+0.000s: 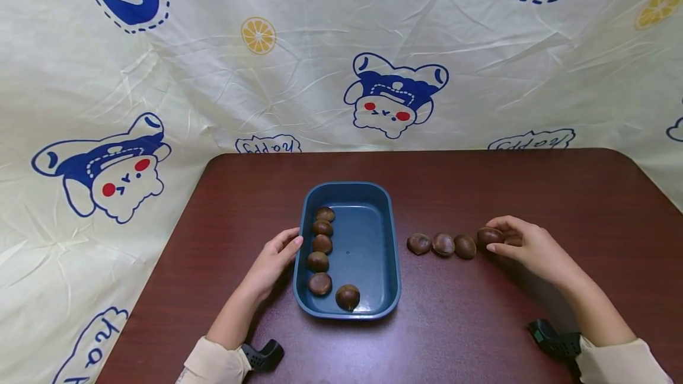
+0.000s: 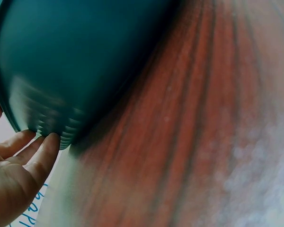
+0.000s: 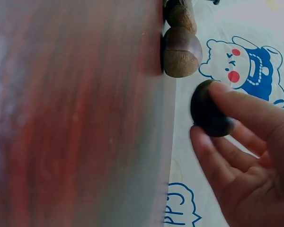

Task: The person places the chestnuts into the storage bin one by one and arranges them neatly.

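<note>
My left hand (image 1: 274, 265) holds the left side of a blue tray (image 1: 395, 253), its fingertips at the rim and outer wall. Several chestnuts (image 1: 322, 244) make a column along the tray's left inner side, and one more chestnut (image 1: 348, 297) sits apart near its front edge. Right of the tray, a row of three chestnuts (image 1: 443, 245) lies on the table. My right hand (image 1: 525, 249) pinches another chestnut (image 3: 210, 109) between thumb and fingers at the row's right end. Brown surface behind those fingers is mostly hidden in the head view.
The brown wooden table (image 1: 469, 188) has rounded far corners. Behind it and to the left hangs a pale printed sheet (image 1: 309, 88) with cartoon figures. A black wrist device (image 1: 264, 355) is on the left wrist, and a similar device (image 1: 555, 341) on the right.
</note>
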A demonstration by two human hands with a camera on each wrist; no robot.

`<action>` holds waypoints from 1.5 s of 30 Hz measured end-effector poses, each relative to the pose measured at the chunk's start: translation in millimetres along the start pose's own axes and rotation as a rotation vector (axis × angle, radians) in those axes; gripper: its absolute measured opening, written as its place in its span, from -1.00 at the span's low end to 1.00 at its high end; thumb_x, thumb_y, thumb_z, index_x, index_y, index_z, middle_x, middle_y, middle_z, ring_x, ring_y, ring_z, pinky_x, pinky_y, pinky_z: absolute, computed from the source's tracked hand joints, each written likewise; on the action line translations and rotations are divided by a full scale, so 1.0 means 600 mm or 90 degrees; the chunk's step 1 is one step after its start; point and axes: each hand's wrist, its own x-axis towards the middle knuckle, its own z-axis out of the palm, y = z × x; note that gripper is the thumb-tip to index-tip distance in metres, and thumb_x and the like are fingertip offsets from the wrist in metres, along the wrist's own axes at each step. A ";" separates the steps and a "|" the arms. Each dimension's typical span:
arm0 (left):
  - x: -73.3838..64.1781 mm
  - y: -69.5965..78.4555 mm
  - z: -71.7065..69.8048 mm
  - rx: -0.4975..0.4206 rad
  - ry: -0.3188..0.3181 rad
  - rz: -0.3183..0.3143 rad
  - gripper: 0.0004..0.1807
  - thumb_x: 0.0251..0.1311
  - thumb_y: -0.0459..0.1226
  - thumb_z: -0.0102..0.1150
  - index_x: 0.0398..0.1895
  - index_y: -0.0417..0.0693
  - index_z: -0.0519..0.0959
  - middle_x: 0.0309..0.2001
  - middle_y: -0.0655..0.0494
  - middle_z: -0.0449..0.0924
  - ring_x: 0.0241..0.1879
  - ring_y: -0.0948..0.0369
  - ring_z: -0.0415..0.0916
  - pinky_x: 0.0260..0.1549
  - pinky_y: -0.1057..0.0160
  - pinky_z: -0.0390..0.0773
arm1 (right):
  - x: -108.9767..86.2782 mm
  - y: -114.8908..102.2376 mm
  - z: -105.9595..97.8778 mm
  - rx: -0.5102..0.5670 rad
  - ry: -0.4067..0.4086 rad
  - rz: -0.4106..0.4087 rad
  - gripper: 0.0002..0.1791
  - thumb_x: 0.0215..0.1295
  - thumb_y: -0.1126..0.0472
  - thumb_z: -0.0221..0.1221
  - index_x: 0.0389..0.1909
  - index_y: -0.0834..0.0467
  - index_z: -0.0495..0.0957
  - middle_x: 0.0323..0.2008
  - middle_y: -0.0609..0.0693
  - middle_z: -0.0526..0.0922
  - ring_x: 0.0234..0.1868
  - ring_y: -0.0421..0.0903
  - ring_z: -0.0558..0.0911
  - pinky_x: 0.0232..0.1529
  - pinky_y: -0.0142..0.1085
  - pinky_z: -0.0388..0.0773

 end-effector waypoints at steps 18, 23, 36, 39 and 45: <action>0.002 0.003 0.002 -0.017 -0.005 0.007 -0.56 0.29 -0.24 -0.06 0.16 -0.33 0.30 0.07 -0.24 0.37 0.02 0.03 0.35 0.05 0.08 0.30 | 0.044 -0.080 0.033 0.054 0.038 -0.065 -0.64 0.14 0.18 0.21 -0.02 0.10 0.42 -0.13 0.04 0.53 -0.14 -0.07 0.55 -0.21 -0.43 0.47; 0.002 0.003 0.003 -0.026 -0.006 0.012 -0.56 0.29 -0.26 -0.06 0.15 -0.35 0.29 0.07 -0.25 0.37 0.01 0.04 0.35 0.05 0.09 0.31 | 0.061 -0.107 0.049 0.080 0.018 -0.077 -0.63 0.13 0.19 0.21 -0.02 0.11 0.41 -0.13 0.03 0.53 -0.14 -0.03 0.55 -0.17 -0.25 0.50; 0.001 0.002 0.002 -0.025 -0.009 0.001 -0.55 0.29 -0.24 -0.06 0.16 -0.33 0.29 0.07 -0.23 0.38 0.01 0.04 0.37 0.02 0.12 0.34 | 0.096 -0.185 0.092 0.167 -0.036 -0.131 -0.61 0.06 0.25 0.26 -0.05 0.06 0.46 -0.14 -0.05 0.55 -0.15 -0.12 0.55 -0.14 -0.14 0.49; 0.000 0.002 0.002 -0.022 -0.007 0.000 -0.55 0.29 -0.24 -0.05 0.17 -0.32 0.29 0.07 -0.23 0.38 0.00 0.04 0.37 0.03 0.12 0.34 | 0.101 -0.201 0.103 0.177 -0.054 -0.135 -0.60 0.05 0.25 0.27 -0.04 0.06 0.46 -0.13 -0.07 0.54 -0.14 -0.13 0.54 -0.13 -0.09 0.48; -0.001 0.002 0.001 -0.023 -0.006 -0.002 -0.55 0.29 -0.24 -0.05 0.17 -0.32 0.29 0.07 -0.23 0.38 0.00 0.04 0.37 0.03 0.12 0.33 | 0.113 -0.228 0.127 0.165 -0.095 -0.172 -0.57 0.04 0.24 0.28 -0.02 0.10 0.45 -0.12 -0.07 0.53 -0.12 -0.13 0.51 -0.11 -0.11 0.47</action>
